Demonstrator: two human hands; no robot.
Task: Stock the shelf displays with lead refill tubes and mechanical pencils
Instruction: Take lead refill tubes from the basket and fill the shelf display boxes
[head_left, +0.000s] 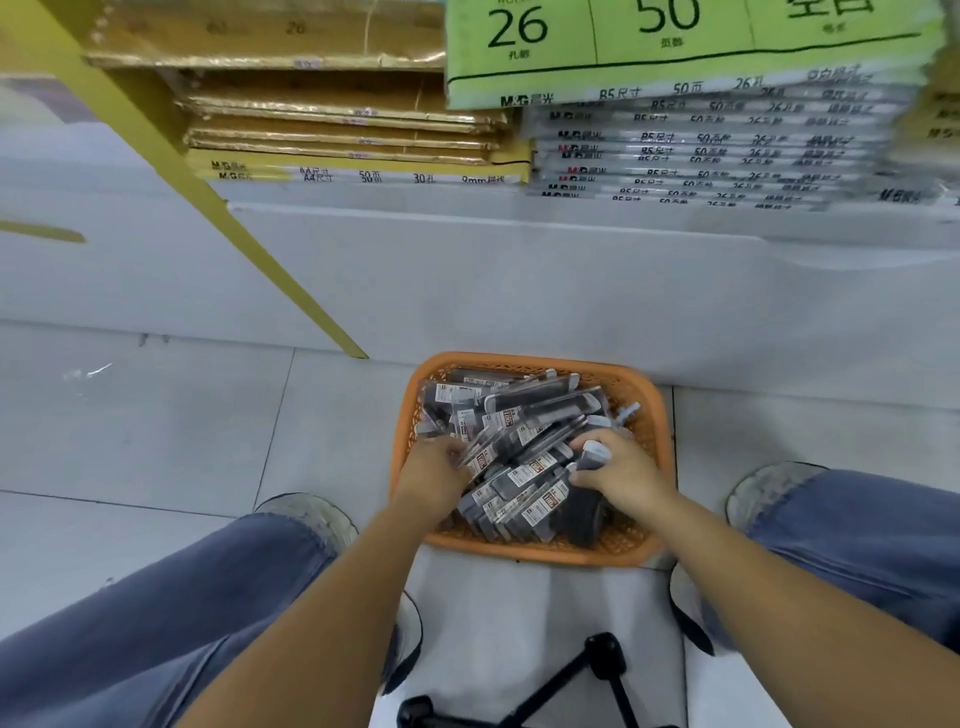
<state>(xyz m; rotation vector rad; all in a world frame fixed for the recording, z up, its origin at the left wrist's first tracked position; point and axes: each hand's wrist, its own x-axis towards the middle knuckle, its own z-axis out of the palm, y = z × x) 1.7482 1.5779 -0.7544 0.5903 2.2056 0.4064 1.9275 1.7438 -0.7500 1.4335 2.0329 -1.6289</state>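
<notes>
Left hand (435, 470) grips lead packs (519, 457) | right hand (621, 470) fingers round pack (595, 456) | basket (660, 415)

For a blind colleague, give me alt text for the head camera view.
Two hands reach into an orange basket of dark refill packs on the floor: the right hand grips one pack, the left hand lies among the others. Stacked paper pads fill the shelf above.

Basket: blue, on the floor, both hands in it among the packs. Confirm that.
Not blue: the head view shows the basket is orange. It is on the floor, with the left hand and right hand in it among the packs.
</notes>
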